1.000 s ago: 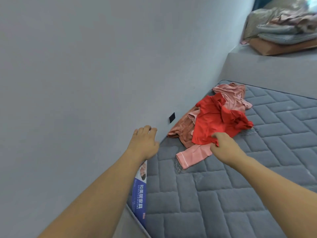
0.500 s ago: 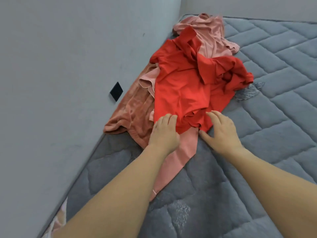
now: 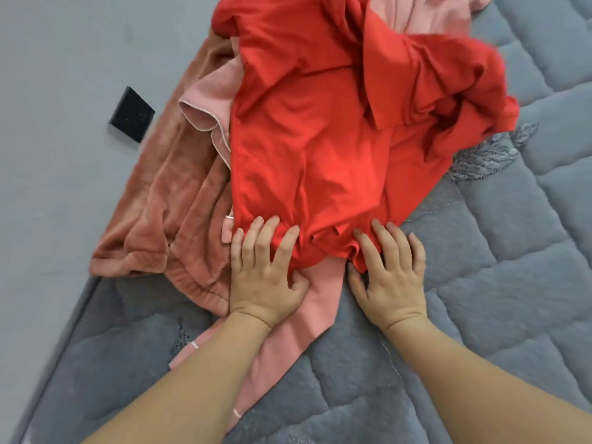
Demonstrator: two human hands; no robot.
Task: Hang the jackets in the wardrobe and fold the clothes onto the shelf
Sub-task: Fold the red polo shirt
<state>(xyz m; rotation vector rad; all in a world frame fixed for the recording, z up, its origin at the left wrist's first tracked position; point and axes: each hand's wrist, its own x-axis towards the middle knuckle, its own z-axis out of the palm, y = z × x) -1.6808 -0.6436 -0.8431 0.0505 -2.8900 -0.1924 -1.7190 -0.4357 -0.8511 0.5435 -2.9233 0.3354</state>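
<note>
A crumpled red garment [image 3: 320, 139] lies on top of a heap on the grey quilted mattress [image 3: 499, 283]. Under it is a pale pink garment [image 3: 315, 302] whose long leg or sleeve runs toward me between my forearms. A brown fleece garment [image 3: 166, 203] lies to the left against the wall. My left hand [image 3: 266, 274] and my right hand [image 3: 389, 274] sit side by side on the near hem of the red garment. On each, the fingers lie on top and the thumb is tucked at the edge, pinching the bunched cloth.
A grey wall [image 3: 57, 91] runs along the mattress's left side, with a small black square [image 3: 131, 115] fixed to it near the brown fleece. The quilted mattress stretches away to the right and toward me.
The view has closed in on the heap. My left hand came over from the wall to the red hem, and both hands now bunch that hem between fingers and thumbs.
</note>
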